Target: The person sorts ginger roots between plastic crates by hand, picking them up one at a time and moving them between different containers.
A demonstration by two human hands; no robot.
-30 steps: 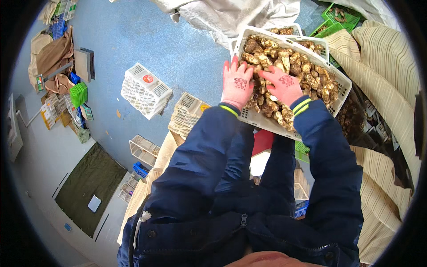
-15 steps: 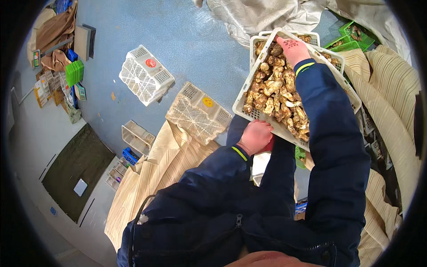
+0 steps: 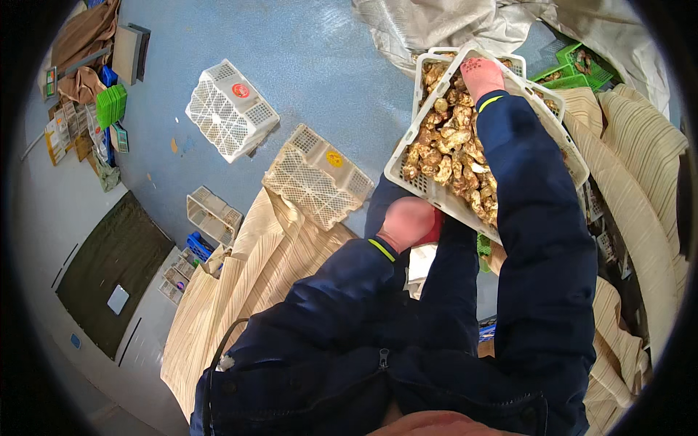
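Note:
A white plastic crate (image 3: 430, 199) of brown and cream mushrooms (image 3: 452, 138) lies in front of me at the right, turned cornerwise on top of another white crate (image 3: 513, 65). My right hand (image 3: 482, 77), in a pink glove, is at its far corner, just inside the rim; its fingers are hidden. My left hand (image 3: 407, 220), also pink, hangs by the crate's near left side, apart from it and smeared by motion. Something red (image 3: 435, 228) shows beside this hand's fingers; I cannot tell whether it is held or part of a glove.
Two upturned white crates (image 3: 231, 112) (image 3: 318, 178) stand on the blue floor (image 3: 305, 51) to the left. Striped beige cloth (image 3: 240, 291) drapes at the left and right. Green baskets (image 3: 582, 69) sit at the far right, beside a grey-white sheet (image 3: 451, 29).
My left hand has come away from the crate's near side, slightly left and toward me. The right hand has shifted a little at the far corner. The mushroom crate has barely moved.

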